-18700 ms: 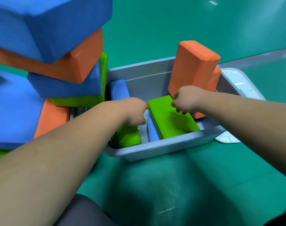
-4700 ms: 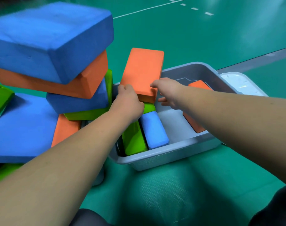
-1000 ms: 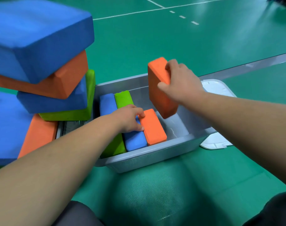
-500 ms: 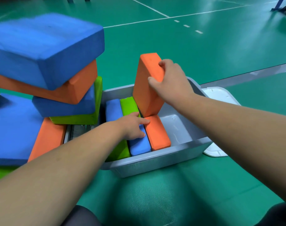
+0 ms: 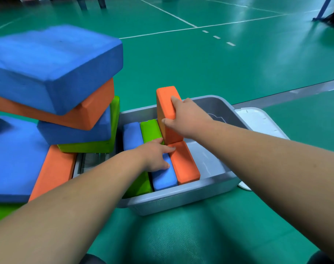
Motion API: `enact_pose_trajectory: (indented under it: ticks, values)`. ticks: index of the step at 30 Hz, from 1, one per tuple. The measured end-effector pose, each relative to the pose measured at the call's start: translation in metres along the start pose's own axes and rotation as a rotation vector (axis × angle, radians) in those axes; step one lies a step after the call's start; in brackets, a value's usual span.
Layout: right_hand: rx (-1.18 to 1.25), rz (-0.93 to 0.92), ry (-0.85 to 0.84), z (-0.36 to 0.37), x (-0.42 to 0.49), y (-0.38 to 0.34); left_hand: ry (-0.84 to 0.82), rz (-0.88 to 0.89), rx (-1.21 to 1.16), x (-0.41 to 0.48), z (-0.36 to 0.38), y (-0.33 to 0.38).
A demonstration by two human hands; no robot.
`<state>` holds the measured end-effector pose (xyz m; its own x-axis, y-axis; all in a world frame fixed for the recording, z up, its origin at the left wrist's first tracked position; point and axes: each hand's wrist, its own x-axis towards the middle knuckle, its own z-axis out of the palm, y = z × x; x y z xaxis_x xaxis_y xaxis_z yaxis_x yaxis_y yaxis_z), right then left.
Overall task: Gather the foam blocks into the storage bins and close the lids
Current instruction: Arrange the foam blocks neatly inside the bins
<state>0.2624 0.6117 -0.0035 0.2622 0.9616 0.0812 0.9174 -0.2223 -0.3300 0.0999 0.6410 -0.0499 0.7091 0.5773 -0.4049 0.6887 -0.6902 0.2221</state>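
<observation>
A grey storage bin (image 5: 183,195) sits on the green floor in front of me. Inside it lie foam blocks on edge: a blue block (image 5: 131,136) and a green block (image 5: 150,129) at the back, a blue block (image 5: 164,180) and an orange block (image 5: 184,164) at the front. My right hand (image 5: 187,117) grips an orange block (image 5: 165,103) standing upright in the bin behind the lying orange one. My left hand (image 5: 154,155) rests flat on the packed blocks, fingers spread. The bin's white lid (image 5: 261,121) lies beside it on the right.
At the left leans a pile of big foam blocks: a blue block (image 5: 52,67) on top, an orange one (image 5: 90,111), another blue (image 5: 74,133) and a green (image 5: 97,146) below. A flat blue slab (image 5: 13,159) and an orange block (image 5: 53,172) lie lower. The bin's right part is bare.
My right hand has brought the orange block from above the bin's right side down into the bin, upright behind the lying orange block. My left hand has stayed on the packed blocks.
</observation>
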Motion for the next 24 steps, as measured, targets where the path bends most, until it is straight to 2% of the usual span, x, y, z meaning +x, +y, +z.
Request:
enact_pose_trajectory:
  ticks: [7,19,24]
  values:
    - [-0.026,0.072,-0.150,0.027,0.006,0.009,-0.003,0.001,-0.017,0.003,0.004,-0.006]
    - [-0.181,0.029,-0.430,0.058,0.024,0.018,-0.022,0.048,-0.024,0.005,0.004,-0.025]
    - [-0.210,0.043,-0.481,0.066,0.027,0.028,-0.044,0.060,-0.014,0.008,0.003,-0.026]
